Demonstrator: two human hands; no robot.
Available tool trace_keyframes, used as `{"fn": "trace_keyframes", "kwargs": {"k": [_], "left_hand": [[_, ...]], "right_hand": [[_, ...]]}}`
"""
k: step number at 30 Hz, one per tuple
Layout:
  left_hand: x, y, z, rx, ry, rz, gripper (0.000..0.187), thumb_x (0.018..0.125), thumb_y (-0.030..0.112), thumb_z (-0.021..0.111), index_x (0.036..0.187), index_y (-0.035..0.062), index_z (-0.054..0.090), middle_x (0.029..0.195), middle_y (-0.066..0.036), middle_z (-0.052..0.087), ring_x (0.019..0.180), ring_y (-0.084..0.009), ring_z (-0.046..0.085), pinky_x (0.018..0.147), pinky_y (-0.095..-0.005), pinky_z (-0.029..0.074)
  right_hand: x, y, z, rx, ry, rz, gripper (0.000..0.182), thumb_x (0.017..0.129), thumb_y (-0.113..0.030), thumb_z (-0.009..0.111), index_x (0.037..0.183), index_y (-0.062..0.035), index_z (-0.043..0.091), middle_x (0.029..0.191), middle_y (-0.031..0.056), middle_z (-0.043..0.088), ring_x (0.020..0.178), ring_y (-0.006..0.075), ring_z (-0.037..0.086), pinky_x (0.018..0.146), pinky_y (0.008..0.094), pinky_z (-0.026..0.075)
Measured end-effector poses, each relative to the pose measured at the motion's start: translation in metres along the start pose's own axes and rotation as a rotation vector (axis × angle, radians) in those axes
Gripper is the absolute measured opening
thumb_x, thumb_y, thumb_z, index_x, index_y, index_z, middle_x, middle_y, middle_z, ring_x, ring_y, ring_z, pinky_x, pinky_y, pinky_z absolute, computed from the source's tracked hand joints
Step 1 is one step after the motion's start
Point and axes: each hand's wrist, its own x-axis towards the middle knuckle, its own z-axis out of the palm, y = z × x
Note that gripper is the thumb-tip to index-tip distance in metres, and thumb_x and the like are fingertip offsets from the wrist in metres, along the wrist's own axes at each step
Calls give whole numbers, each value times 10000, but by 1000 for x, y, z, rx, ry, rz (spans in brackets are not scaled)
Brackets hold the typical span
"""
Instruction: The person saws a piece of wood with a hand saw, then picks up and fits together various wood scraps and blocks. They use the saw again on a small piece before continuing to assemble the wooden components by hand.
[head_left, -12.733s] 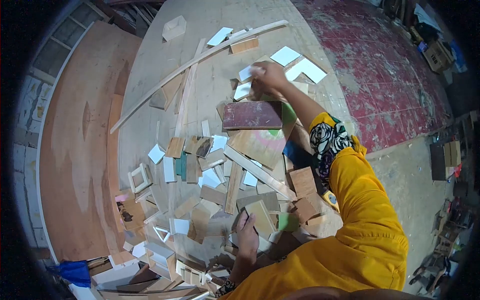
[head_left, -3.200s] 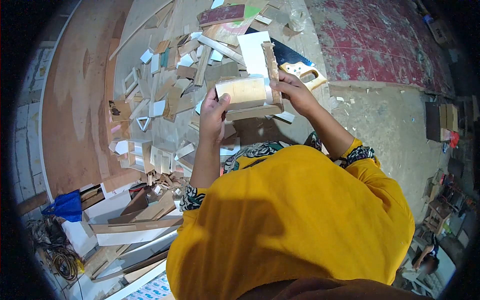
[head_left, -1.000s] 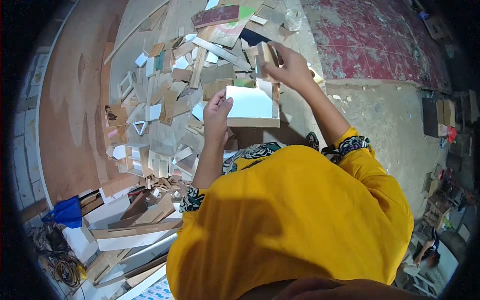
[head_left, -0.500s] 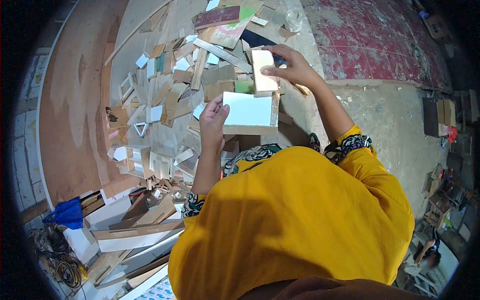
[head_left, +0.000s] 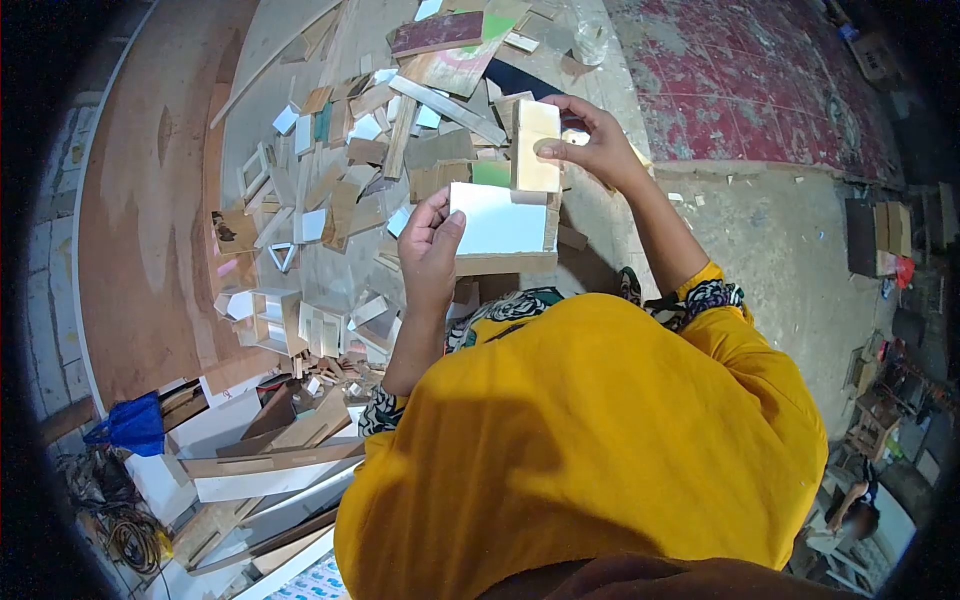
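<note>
My left hand (head_left: 430,243) grips the left side of a white-faced wooden box or board (head_left: 502,222), its thumb on the white face. Bare wood shows along the near and right edges. My right hand (head_left: 600,150) is closed around a pale cream rectangular block (head_left: 537,150), thumb on top and fingers at its far right side. The block stands at the far right corner of the white face and covers part of it. Whether the two touch is hard to tell. A green-faced piece (head_left: 490,173) lies just beyond the white face.
Wood offcuts (head_left: 440,150) are strewn over the floor ahead. Small wooden frames (head_left: 275,320) lie at left, near a long brown board (head_left: 150,230). Longer planks (head_left: 270,465) pile up at lower left beside a blue bag (head_left: 130,422). Another person (head_left: 855,510) is at lower right.
The cream block and my right hand have shifted slightly to the right. My left hand and the white-faced piece have also moved a little right.
</note>
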Motion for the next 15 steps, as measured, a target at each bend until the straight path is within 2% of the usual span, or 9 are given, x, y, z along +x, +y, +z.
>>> {"fn": "trace_keyframes", "kwargs": {"k": [2,10,13,15], "left_hand": [[-1,3,3,0,11,56,307,864,62,531,1145,-59,513,977,-91,607,873,-107,563,776,-229,435],[-5,14,7,52,11,67,303,862,67,547,1137,-58,521,934,-73,606,827,-86,555,741,-213,436],[-9,14,7,103,-4,118,293,861,66,553,1125,-60,529,915,-58,601,809,-74,544,724,-209,435],[-10,14,7,118,-5,142,287,861,66,556,1119,-59,535,909,-50,598,802,-68,538,715,-208,435]], "right_hand": [[-3,-1,3,33,9,6,614,654,-195,791,1185,-36,527,1046,58,594,964,167,550,885,309,429],[-8,4,3,115,24,49,628,629,-214,803,1168,-42,529,1042,48,580,968,163,543,890,315,427],[-10,3,3,166,25,-4,620,635,-184,798,1169,-38,520,1044,49,573,978,162,538,894,313,426],[-12,4,2,258,25,-45,551,669,-131,782,1143,-37,516,1052,40,571,952,126,552,876,282,436]]}}
